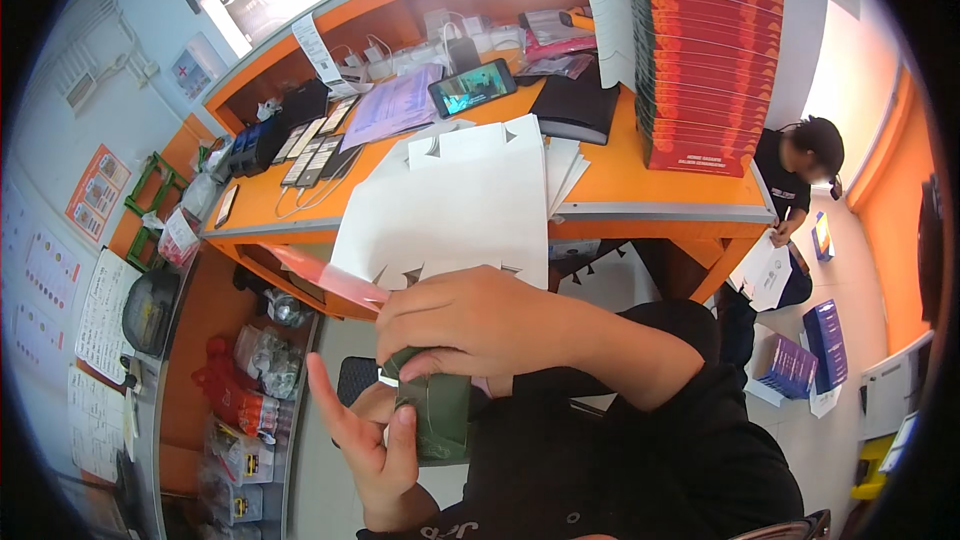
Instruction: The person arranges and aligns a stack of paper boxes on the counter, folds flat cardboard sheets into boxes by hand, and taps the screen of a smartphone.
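Note:
A dark green, flat block-like object (445, 415) is held low in front of my body; its exact kind does not show. From above, my right hand (490, 320) curls over its top end with the fingers bent. A translucent pinkish-red strip (335, 282), blurred, sticks out to the left from those fingers. My left hand (370, 440) is at the object's left side, thumb against it and one finger stretched upward; its other fingers are partly hidden. Just beyond the hands, die-cut white card sheets (455, 205) lie over the orange table's near edge.
On the orange table (610, 180) stand a tall stack of red boxes (705, 70), a phone showing a picture (472, 88), a black folder (575, 105) and several small devices. Shelves with bags (245, 400) are at left. A person (800, 165) sits at right near blue boxes (825, 345).

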`<move>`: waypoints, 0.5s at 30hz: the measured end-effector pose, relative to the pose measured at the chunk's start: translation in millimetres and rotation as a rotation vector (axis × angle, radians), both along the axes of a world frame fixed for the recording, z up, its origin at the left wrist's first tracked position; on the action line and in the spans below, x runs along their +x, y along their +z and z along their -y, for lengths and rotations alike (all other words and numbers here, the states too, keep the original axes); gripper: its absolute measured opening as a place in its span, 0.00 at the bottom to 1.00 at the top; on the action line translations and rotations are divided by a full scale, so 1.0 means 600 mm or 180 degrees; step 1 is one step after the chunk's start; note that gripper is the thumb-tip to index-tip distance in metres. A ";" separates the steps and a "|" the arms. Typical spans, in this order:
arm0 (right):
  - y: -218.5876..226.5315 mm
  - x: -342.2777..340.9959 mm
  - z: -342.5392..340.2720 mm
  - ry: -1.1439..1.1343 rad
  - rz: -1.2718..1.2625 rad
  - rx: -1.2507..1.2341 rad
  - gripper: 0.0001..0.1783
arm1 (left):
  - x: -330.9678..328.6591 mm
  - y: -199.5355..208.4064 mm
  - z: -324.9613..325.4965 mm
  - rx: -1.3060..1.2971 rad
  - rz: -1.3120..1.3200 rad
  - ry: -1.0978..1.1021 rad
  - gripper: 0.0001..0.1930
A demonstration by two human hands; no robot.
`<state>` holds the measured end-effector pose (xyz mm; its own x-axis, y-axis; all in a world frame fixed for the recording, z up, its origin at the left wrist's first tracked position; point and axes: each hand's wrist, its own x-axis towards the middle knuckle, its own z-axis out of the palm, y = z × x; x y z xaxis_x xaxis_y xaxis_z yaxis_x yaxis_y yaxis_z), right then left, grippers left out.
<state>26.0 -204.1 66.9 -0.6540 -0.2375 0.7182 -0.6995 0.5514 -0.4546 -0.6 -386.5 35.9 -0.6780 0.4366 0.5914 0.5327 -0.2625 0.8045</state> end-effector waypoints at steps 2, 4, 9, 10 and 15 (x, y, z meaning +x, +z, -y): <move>-0.002 0.003 0.001 0.0201 -0.0047 0.0055 0.10 | 0.015 0.014 -0.006 0.0155 0.0078 0.0097 0.44; 0.002 0.010 0.006 0.0420 -0.0106 0.0119 0.09 | 0.020 0.021 -0.003 0.0317 0.0145 0.0211 0.45; 0.026 0.039 0.013 -0.0207 -0.0200 0.0378 0.11 | -0.010 0.036 0.025 0.0409 -0.0509 0.0263 0.45; 0.028 0.039 0.008 -0.0205 -0.0216 0.0378 0.11 | -0.021 0.045 0.035 0.0513 -0.0562 0.0285 0.46; -0.001 0.007 -0.031 -0.0225 0.0622 -0.1865 0.07 | -0.104 0.024 0.117 0.0334 -0.0384 -0.0024 0.50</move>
